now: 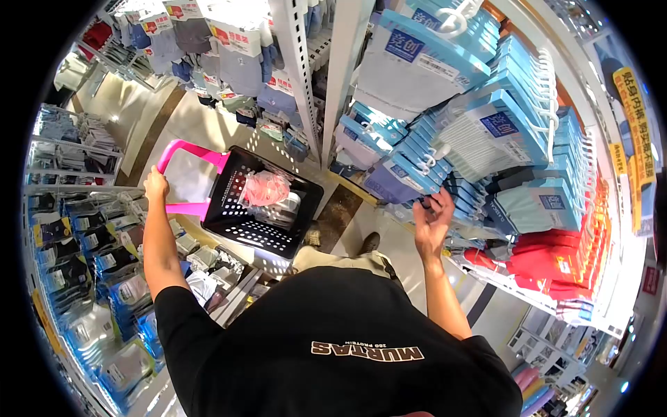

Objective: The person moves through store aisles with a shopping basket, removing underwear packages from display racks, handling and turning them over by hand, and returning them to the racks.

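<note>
My left hand (157, 185) is wrapped round the pink handle (189, 148) of a black shopping basket (224, 187). Inside the basket lie a pink package (267, 188) and a clear-wrapped one. At the right, my right hand (433, 214) is raised with its fingers apart and slightly bent, holding nothing. Its fingertips are close beside a row of blue-topped packages (464, 194) on the rack; whether they touch cannot be made out. Just above it hangs a purple package with a blue header (391, 182).
More blue packages (511, 128) hang on white hooks at the upper right, with red items (549, 264) below them. White metal posts (295, 76) rise at the top centre. Packaged goods (90, 278) fill racks on the left. Tiled floor (351, 222) shows between the racks.
</note>
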Demonstrator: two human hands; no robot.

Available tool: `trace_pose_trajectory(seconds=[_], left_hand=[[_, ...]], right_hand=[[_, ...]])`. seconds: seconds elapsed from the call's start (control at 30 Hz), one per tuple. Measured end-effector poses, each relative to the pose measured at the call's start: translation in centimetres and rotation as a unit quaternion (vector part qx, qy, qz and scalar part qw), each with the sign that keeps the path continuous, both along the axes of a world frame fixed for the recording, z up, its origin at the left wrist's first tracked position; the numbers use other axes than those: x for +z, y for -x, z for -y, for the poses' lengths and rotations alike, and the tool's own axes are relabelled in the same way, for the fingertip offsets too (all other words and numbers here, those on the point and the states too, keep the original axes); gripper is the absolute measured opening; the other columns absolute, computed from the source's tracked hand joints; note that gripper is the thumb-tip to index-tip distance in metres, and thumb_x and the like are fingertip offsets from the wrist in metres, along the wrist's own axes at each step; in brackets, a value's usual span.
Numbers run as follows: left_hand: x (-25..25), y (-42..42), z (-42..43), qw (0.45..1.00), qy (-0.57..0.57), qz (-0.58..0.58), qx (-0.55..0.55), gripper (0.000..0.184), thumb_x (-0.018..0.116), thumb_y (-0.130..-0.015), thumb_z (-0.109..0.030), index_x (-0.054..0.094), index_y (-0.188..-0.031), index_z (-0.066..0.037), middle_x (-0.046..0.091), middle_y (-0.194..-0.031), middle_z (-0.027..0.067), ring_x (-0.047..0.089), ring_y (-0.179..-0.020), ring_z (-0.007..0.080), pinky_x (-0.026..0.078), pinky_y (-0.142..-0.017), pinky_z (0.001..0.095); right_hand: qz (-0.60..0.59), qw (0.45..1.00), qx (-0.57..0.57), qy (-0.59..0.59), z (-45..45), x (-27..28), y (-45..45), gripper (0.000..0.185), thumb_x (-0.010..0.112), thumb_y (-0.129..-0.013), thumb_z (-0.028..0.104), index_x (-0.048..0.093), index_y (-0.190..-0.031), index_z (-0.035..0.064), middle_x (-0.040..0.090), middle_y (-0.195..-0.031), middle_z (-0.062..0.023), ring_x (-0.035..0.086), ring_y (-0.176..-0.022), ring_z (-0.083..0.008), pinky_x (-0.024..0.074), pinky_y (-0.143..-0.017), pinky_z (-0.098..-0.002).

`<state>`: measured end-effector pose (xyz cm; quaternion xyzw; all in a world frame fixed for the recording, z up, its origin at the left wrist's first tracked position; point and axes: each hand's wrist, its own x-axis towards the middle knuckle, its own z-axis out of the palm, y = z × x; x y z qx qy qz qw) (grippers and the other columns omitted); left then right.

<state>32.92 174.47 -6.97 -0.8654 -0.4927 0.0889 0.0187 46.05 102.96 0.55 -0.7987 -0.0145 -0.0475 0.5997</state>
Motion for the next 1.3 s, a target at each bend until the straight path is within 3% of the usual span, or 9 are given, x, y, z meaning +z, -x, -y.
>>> trace_pose_trajectory(seconds=[0.23, 0.5, 0.6, 0.67, 0.77, 0.9, 1.1, 1.2, 1.3], left_hand=[[0.1, -0.8, -3.0, 0.997, -0.025, 0.029, -0.065, 0.034, 0.056, -0.091, -0.020, 0.048, -0.123, -0.013, 0.063, -0.116, 0.0167, 0.057, -0.109, 0.0447, 0.048, -0.089, 0.0535], [0.0, -1.2, -1.8, 0.987, -0.066, 0.130, -0.059, 0.048, 0.056, -0.091, -0.022, 0.044, -0.137, -0.010, 0.053, -0.131, 0.0199, 0.056, -0.112, 0.0446, 0.047, -0.094, 0.0510], [-3.4, -2.3, 0.3, 0.926, -0.221, 0.264, -0.156, 0.047, 0.052, -0.093, -0.024, 0.047, -0.135, -0.007, 0.048, -0.137, 0.0166, 0.050, -0.121, 0.0380, 0.042, -0.102, 0.0473], [-1.3, -4.8, 5.0, 0.889, 0.024, 0.401, -0.219, 0.029, 0.052, -0.095, -0.022, 0.066, -0.109, -0.001, 0.065, -0.110, 0.0195, 0.059, -0.108, 0.0330, 0.044, -0.096, 0.0413], [5.6, -6.9, 21.5, 0.685, 0.425, 0.576, -0.133, 0.022, 0.060, -0.097, -0.020, 0.069, -0.103, -0.001, 0.069, -0.084, 0.0063, 0.064, -0.072, 0.0118, 0.053, -0.068, 0.0267], [13.7, -5.5, 35.9, 0.535, 0.617, 0.528, -0.230, 0.014, 0.066, -0.092, -0.012, 0.070, -0.093, 0.001, 0.068, -0.077, 0.0035, 0.062, -0.071, 0.0089, 0.051, -0.068, 0.0239], [27.6, -1.5, 43.4, 0.169, 0.780, 0.420, -0.432, 0.011, 0.060, -0.092, -0.007, 0.061, -0.086, 0.002, 0.066, -0.086, 0.0169, 0.060, -0.069, 0.0194, 0.050, -0.064, 0.0303], [32.2, 0.5, 46.8, -0.086, 0.813, 0.417, -0.398, 0.045, 0.048, -0.101, -0.035, 0.063, -0.104, 0.008, 0.065, -0.101, 0.0287, 0.063, -0.085, 0.0402, 0.053, -0.072, 0.0436], [34.0, 2.9, 48.2, -0.164, 0.821, 0.405, -0.368, 0.047, 0.058, -0.097, -0.035, 0.064, -0.105, 0.011, 0.059, -0.110, 0.0242, 0.064, -0.088, 0.0346, 0.053, -0.077, 0.0379]], right_hand=[[-0.014, 0.999, -0.041, -0.001, -1.2, -1.0, -1.2, 0.059, 0.078, -0.081, 0.009, 0.042, -0.127, 0.0042, 0.052, -0.112, -0.0080, 0.053, -0.097, -0.0154, 0.0474, -0.080, -0.0281], [0.003, 0.997, -0.070, -0.017, -1.7, -2.4, -0.8, 0.061, 0.081, -0.078, 0.014, 0.044, -0.125, 0.0016, 0.053, -0.115, -0.0110, 0.058, -0.095, -0.0188, 0.0492, -0.074, -0.0302], [0.029, 0.993, -0.090, -0.068, -2.9, -1.9, -0.4, 0.060, 0.081, -0.077, 0.013, 0.046, -0.124, -0.0007, 0.057, -0.109, -0.0102, 0.059, -0.090, -0.0177, 0.0496, -0.075, -0.0302], [-0.011, 0.993, -0.096, -0.067, -3.2, -1.5, -0.1, 0.056, 0.080, -0.078, 0.014, 0.050, -0.122, -0.0020, 0.060, -0.103, -0.0086, 0.059, -0.089, -0.0161, 0.0489, -0.075, -0.0297], [-0.042, 0.993, -0.097, -0.060, -2.9, -2.5, 0.2, 0.038, 0.079, -0.080, 0.017, 0.061, -0.107, -0.0035, 0.062, -0.089, -0.0044, 0.055, -0.083, -0.0122, 0.0448, -0.072, -0.0268], [-0.048, 0.993, -0.091, -0.052, -3.3, -1.6, 0.8, 0.024, 0.075, -0.085, 0.019, 0.065, -0.092, -0.0013, 0.060, -0.079, 0.0001, 0.050, -0.073, -0.0087, 0.0394, -0.065, -0.0248], [0.002, 0.994, -0.092, -0.060, -2.5, 0.1, 1.4, 0.020, 0.068, -0.091, 0.018, 0.063, -0.095, -0.0008, 0.059, -0.078, 0.0027, 0.047, -0.070, -0.0058, 0.0376, -0.062, -0.0226], [0.006, 0.993, -0.066, -0.100, -2.8, 3.1, 2.1, 0.019, 0.063, -0.095, 0.016, 0.060, -0.103, -0.0006, 0.061, -0.083, 0.0018, 0.050, -0.073, -0.0054, 0.0397, -0.064, -0.0221], [0.002, 0.988, -0.034, -0.153, -1.4, 2.4, 2.5, 0.021, 0.062, -0.097, 0.015, 0.058, -0.111, -0.0001, 0.064, -0.092, -0.0001, 0.055, -0.083, -0.0061, 0.0425, -0.073, -0.0216]])
